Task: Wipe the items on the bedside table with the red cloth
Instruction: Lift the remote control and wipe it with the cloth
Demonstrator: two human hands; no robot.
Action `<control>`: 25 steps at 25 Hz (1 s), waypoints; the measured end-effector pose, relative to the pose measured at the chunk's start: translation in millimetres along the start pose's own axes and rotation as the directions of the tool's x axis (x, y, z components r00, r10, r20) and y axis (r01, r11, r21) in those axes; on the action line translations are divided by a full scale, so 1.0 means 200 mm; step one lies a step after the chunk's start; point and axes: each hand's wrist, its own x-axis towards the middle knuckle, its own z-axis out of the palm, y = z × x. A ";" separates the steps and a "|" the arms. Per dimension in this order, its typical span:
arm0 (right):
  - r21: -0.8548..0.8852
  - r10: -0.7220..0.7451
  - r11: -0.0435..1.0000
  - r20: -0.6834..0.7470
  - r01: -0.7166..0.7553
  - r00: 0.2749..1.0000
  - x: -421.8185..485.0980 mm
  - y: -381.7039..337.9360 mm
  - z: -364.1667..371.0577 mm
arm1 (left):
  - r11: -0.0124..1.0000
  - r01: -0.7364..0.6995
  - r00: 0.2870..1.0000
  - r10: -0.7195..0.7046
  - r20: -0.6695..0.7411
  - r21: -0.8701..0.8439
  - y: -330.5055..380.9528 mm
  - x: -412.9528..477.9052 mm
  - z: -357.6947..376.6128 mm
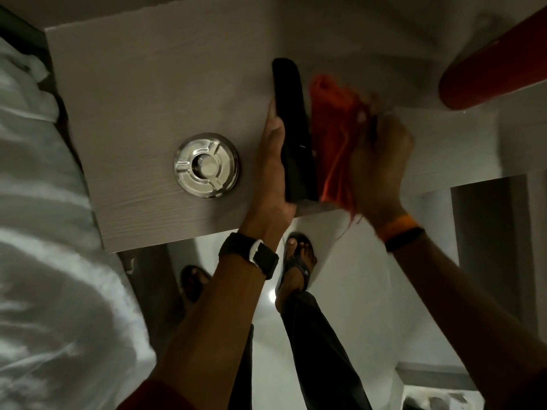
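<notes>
Red cloth against a black remote, over the counter.

The left hand grips the remote on edge; the right hand bunches the blurred cloth against the remote's right side. A steel ashtray sits on the counter, left of both.

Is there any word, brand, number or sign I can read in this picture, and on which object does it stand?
No text can be read in this view.
Black remote, held in the left hand: no label shows.
Red cloth in the right hand: blurred, no print visible.
Metal ashtray on the bedside table: no engraving visible.
Wristwatch: only the strap and clasp show.
</notes>
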 end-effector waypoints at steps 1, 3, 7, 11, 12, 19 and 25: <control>-0.024 0.020 0.999 -0.036 -0.021 0.999 0.07 0.02 0.06 | 0.996 -0.084 0.996 0.084 -0.023 0.014 0.01 0.02 -0.03; -0.259 -0.006 0.965 0.152 0.046 0.988 0.26 0.05 0.25 | 0.969 -0.210 0.967 0.225 -0.121 0.126 0.07 0.05 -0.07; -0.463 -0.183 0.718 0.595 0.519 0.783 0.15 0.14 0.35 | 0.879 -0.210 0.903 0.343 -0.260 0.429 0.16 0.09 -0.12; -0.342 -0.303 0.505 0.790 0.793 0.533 -0.20 0.31 0.06 | 0.719 -0.152 0.847 0.448 -0.285 0.679 0.20 0.14 -0.03; -0.324 -0.305 0.515 0.796 0.793 0.523 -0.27 0.35 -0.02 | 0.683 -0.134 0.838 0.465 -0.286 0.718 0.19 0.16 -0.01; -0.231 -0.279 0.795 0.682 0.561 0.676 -0.54 0.32 -0.30 | 0.415 -0.019 0.820 0.527 -0.223 0.910 -0.05 0.17 0.11; -0.145 0.038 0.989 0.432 0.028 0.901 -0.71 0.21 -0.43 | 0.370 -0.058 0.817 0.552 -0.170 0.927 -0.21 0.12 0.13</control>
